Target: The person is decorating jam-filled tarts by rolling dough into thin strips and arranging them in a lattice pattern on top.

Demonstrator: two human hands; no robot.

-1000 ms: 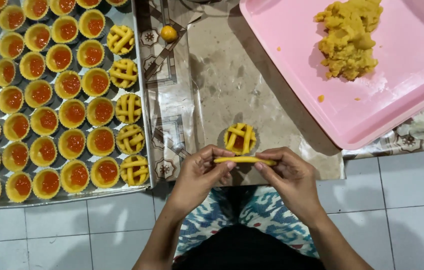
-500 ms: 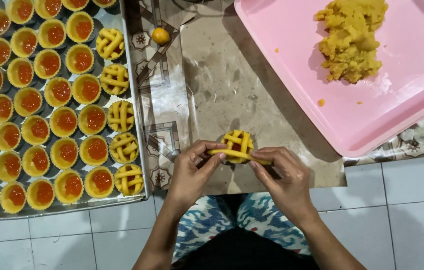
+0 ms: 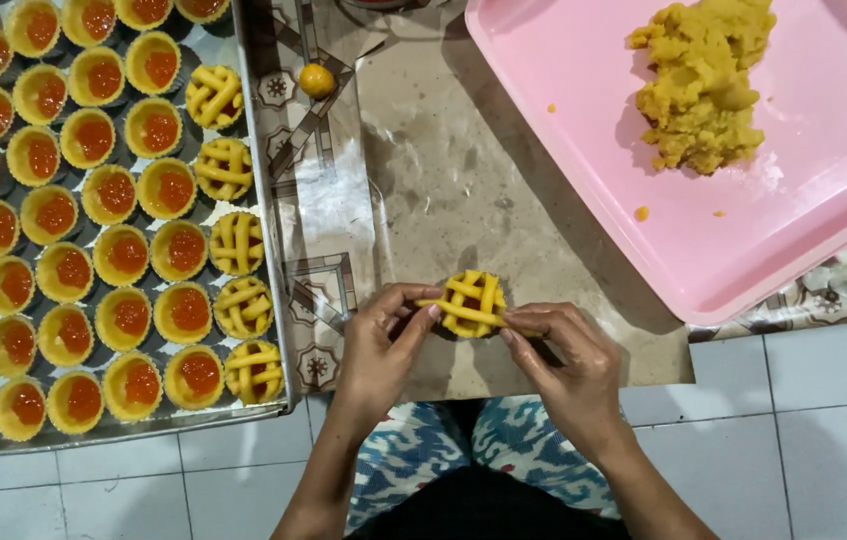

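Observation:
A small round tart [image 3: 473, 302] with a yellow lattice top sits on a clear plastic sheet [image 3: 463, 190]. A thin yellow dough strip [image 3: 463, 312] lies across it. My left hand [image 3: 378, 350] pinches the strip's left end, and my right hand [image 3: 568, 370] holds its right end beside the tart. On the left, a metal baking tray [image 3: 268, 300] holds several rows of jam-filled tart shells [image 3: 128, 250]; its right column carries lattice-topped tarts [image 3: 238, 243].
A pink tray [image 3: 743, 250] at the upper right holds a lump of yellow dough [image 3: 708, 85] and a few crumbs. A small orange ball [image 3: 316, 80] lies near the top. White floor tiles [image 3: 823, 450] run along the bottom; my patterned trousers show between my arms.
The dough strip has moved from just in front of the tart onto its top. Both hands moved forward with it, and the view shifted slightly.

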